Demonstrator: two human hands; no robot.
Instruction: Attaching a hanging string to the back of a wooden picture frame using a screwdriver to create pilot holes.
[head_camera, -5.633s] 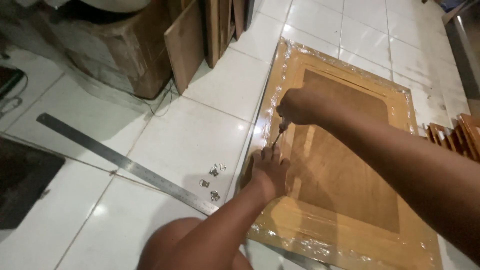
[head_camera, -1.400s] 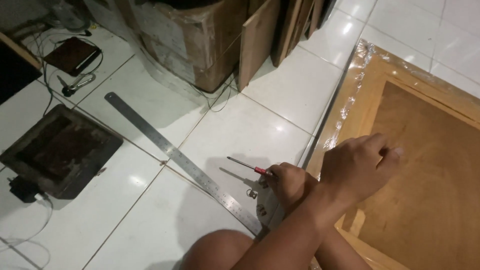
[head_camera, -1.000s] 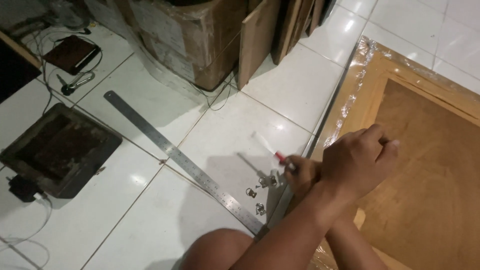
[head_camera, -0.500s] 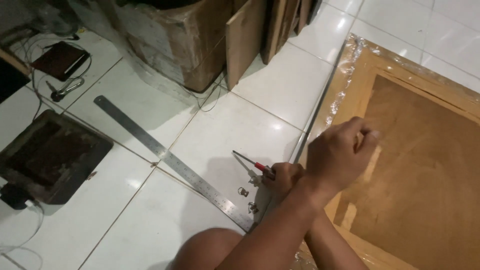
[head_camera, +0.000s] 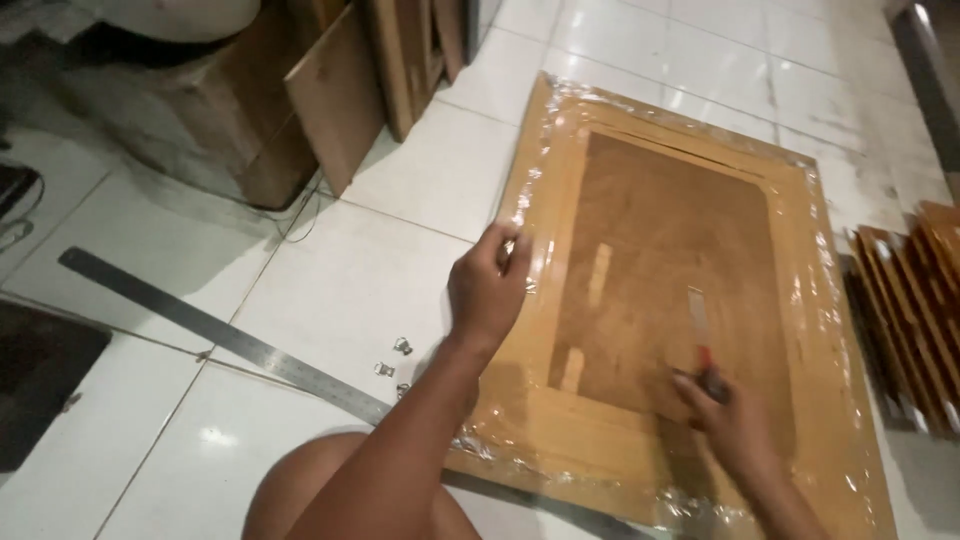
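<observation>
A wooden framed panel (head_camera: 780, 200) wrapped in clear plastic lies flat on the white tiled floor. My left hand (head_camera: 487, 290) rests on its left edge, fingers pinched on the rim and wrap there. Over the panel's lower right part, my right hand (head_camera: 735, 425) grips a red-handled screwdriver (head_camera: 700, 325) whose blurred shaft points away from me across the brown centre. Three small metal fittings (head_camera: 394, 366) lie on the tile just left of my left wrist.
A long steel ruler (head_camera: 225, 338) lies diagonally on the floor at left, beside a dark mat (head_camera: 40, 385). Cardboard boxes (head_camera: 170, 120) and leaning boards (head_camera: 345, 105) stand at upper left. A stack of wooden pieces (head_camera: 915, 310) sits right of the panel. My knee (head_camera: 300, 495) is at the bottom.
My arms have uncrossed. The right hand carried the screwdriver from the floor by the fittings over to the panel's right part, and the left hand moved up onto the panel's left edge.
</observation>
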